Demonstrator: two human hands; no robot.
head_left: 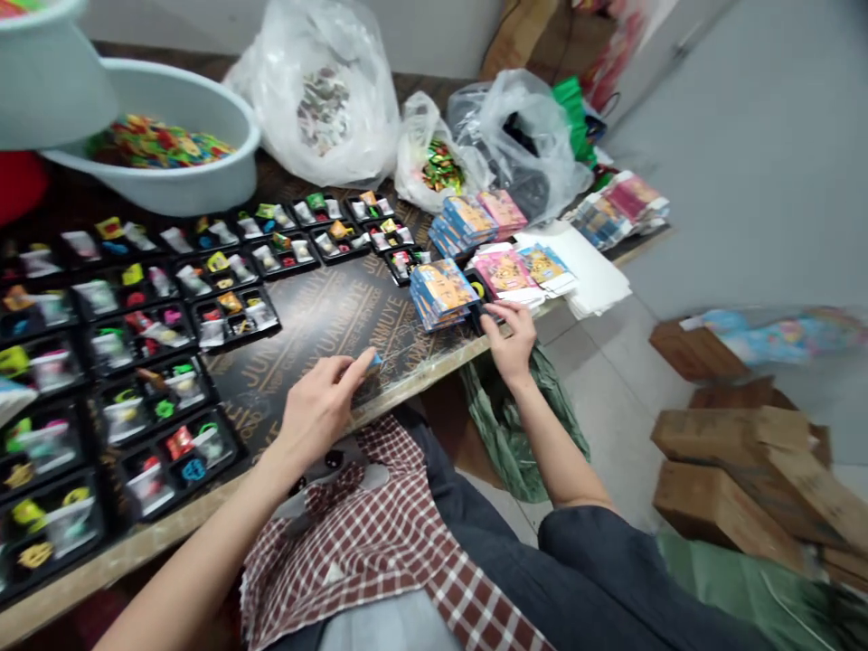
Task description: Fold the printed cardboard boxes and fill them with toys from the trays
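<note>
My left hand (320, 400) is over the table's front edge, fingers curled together. A small blue piece (375, 360) shows at its fingertips; its kind is hard to make out. My right hand (510, 336) pinches the near end of a black tray (476, 310), with a yellow ring-like item (478, 287) inside. That tray is partly hidden between a stack of blue printed cards (444, 291) and pink printed packets (505, 271). To the left stand rows of filled black trays (234, 318), holding small colourful toys and white sachets.
Behind the trays are a pale blue basin (196, 185) of colourful pieces and a large clear bag (370, 136). A smaller bag (413, 172) holds shiny green wrapped items. White sheets (600, 280) lie at the right end. Cardboard boxes (719, 506) sit on the floor.
</note>
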